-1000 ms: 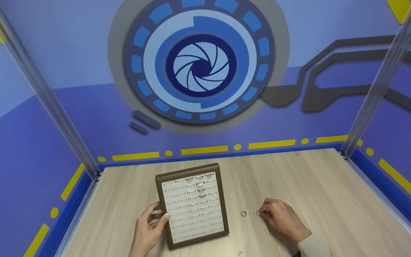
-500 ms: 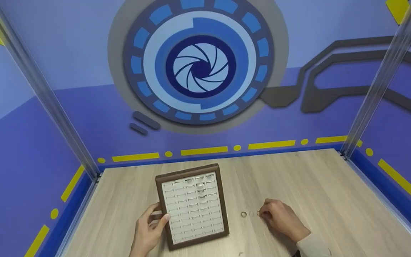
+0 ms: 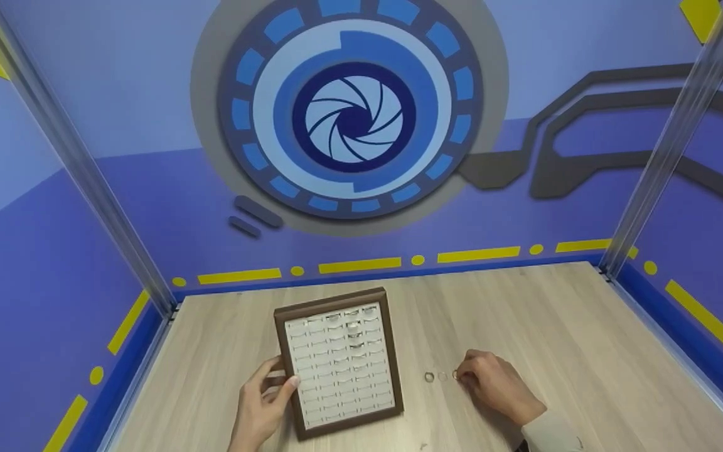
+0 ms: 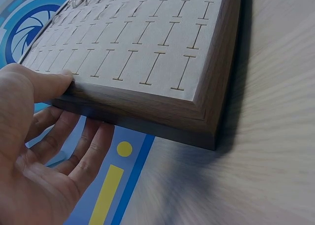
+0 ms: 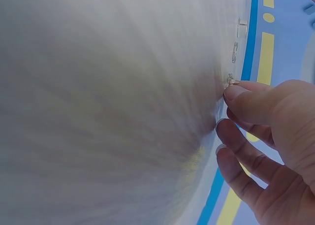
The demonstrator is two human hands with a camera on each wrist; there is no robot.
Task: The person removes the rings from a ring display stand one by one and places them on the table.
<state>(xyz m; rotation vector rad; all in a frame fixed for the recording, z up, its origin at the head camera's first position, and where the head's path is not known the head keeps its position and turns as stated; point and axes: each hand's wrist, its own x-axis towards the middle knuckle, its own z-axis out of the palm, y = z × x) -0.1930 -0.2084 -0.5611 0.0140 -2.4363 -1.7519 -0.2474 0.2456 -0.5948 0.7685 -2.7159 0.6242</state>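
A brown-framed ring display tray [image 3: 391, 351] with a pale slotted pad leans tilted toward me on the table. Several rings [image 3: 353, 326] sit in its upper slots; the lower slots look bare. My left hand [image 3: 260, 405] grips the tray's left side, thumb on the front edge and fingers behind, as the left wrist view [image 4: 54, 151] also shows. To the right, my right hand [image 3: 496, 383] pinches a ring [image 5: 230, 80] at the table surface between thumb and index finger. Beside it lie a thin ring [image 3: 442, 376] and a darker gold-toned ring [image 3: 428, 376], in a row.
The light wood table [image 3: 524, 326] is bounded by blue-purple printed panels [image 3: 148, 201] with metal posts at the back corners. A tiny mark or object [image 3: 423, 446] is near the front edge, too small to identify.
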